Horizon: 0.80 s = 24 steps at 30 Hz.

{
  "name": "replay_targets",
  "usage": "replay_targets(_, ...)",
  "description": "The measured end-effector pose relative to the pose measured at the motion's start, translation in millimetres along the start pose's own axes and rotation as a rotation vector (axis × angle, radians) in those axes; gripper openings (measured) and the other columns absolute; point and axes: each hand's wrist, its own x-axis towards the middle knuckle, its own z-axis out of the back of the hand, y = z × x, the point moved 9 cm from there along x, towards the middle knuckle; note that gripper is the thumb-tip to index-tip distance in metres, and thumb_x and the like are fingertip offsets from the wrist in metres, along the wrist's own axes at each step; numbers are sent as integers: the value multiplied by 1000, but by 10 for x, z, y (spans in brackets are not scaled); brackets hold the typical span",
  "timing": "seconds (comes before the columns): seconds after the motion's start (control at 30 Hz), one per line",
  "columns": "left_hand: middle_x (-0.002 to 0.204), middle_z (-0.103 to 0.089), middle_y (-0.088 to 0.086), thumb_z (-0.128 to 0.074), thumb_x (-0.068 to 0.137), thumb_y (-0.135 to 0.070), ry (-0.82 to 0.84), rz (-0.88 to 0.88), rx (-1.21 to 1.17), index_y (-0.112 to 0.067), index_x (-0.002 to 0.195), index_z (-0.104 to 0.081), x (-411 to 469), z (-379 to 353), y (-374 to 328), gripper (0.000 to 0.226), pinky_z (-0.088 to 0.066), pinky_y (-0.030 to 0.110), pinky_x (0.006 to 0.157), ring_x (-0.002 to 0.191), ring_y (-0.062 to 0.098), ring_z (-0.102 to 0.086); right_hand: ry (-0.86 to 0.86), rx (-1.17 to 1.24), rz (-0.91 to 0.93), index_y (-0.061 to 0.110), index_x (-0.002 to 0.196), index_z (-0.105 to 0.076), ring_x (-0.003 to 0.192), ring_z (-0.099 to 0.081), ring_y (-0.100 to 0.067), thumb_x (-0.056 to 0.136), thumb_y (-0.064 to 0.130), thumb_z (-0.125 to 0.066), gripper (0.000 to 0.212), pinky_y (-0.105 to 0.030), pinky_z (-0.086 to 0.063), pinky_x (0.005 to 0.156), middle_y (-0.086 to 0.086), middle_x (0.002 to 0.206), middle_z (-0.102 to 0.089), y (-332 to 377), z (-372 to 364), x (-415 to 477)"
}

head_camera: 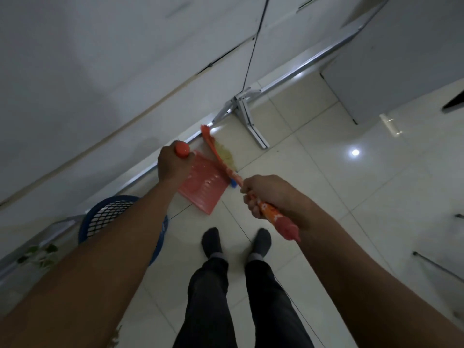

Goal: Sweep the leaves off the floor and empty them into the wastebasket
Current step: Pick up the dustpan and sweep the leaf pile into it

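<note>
My left hand [172, 164] grips the round orange top of the dustpan handle [182, 149]. The pink dustpan [204, 190] rests on the tiled floor below it, close to the wall. My right hand [266, 193] is closed around the orange patterned broom handle [270, 213]. The broom head [221, 151], with pale yellowish bristles, lies on the floor just beyond the dustpan's far edge. A blue mesh wastebasket [110, 214] stands at the left, partly hidden by my left forearm. Green leaves [41, 253] lie by the wall at the far left.
A white metal stand leg [247, 119] with a black cable rises just beyond the broom. A white wall with a metal skirting runs diagonally across the upper left. A grey cabinet [391, 71] stands at the upper right. My two socked feet [237, 241] stand on glossy tiles.
</note>
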Motion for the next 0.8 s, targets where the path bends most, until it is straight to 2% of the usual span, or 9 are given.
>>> replay_targets(0.07, 83, -63, -4, -72, 81, -25, 11, -54, 32, -19, 91, -65, -205, 14, -100, 14, -44, 24, 65, 78, 16, -59, -46, -50, 6, 2, 82, -59, 34, -47, -9, 86, 6, -56, 6, -18, -41, 34, -7, 58, -54, -100, 92, -83)
replay_targets(0.13, 73, -58, -14, -71, 81, -26, 50, -87, 17, -26, 84, -59, -452, 26, -155, 13, -40, 19, 57, 72, 11, -58, -85, -70, 20, 2, 77, -60, 33, -47, -10, 84, 3, -58, 7, -18, -41, 34, -7, 56, -55, -201, 180, -220)
replay_targets(0.23, 70, -59, -12, -71, 82, -33, 111, -159, -11, -26, 83, -54, -859, 60, -245, 18, -45, 19, 56, 65, 4, -58, -124, -68, 61, 0, 83, -62, 33, -49, -8, 83, 1, -58, 4, -18, -43, 35, -5, 52, -57, -343, 331, -490)
replay_targets(0.33, 69, -59, -11, -72, 81, -36, 128, -175, -44, -27, 85, -51, -1279, 130, -325, 23, -42, 19, 51, 62, 4, -57, -166, -74, 105, -1, 86, -64, 34, -50, -9, 80, 1, -58, 8, -19, -44, 36, -5, 52, -58, -485, 509, -764)
replay_targets(0.5, 71, -62, -4, -72, 81, -28, 155, -194, -110, -31, 84, -48, -2130, 147, -472, 25, -46, 23, 57, 65, 13, -58, -192, -40, 172, -1, 85, -63, 34, -47, -10, 78, 3, -60, 9, -20, -42, 35, -4, 47, -56, -863, 777, -1193)
replay_targets(0.6, 65, -58, -13, -69, 78, -19, 114, -210, -141, -36, 80, -47, -2697, 166, -527, 28, -42, 20, 55, 60, 4, -55, -194, -55, 182, 0, 81, -60, 32, -44, -12, 76, 1, -59, 5, -20, -40, 34, -6, 48, -53, -1251, 882, -1382)
replay_targets(0.8, 67, -60, -2, -66, 78, -11, 33, -162, -143, -20, 76, -44, -3686, 133, -269, 24, -48, 31, 56, 60, 11, -55, -181, -127, 224, -2, 77, -61, 30, -45, -14, 77, -1, -56, 5, -21, -41, 33, -4, 39, -53, -1998, 1087, -1661)
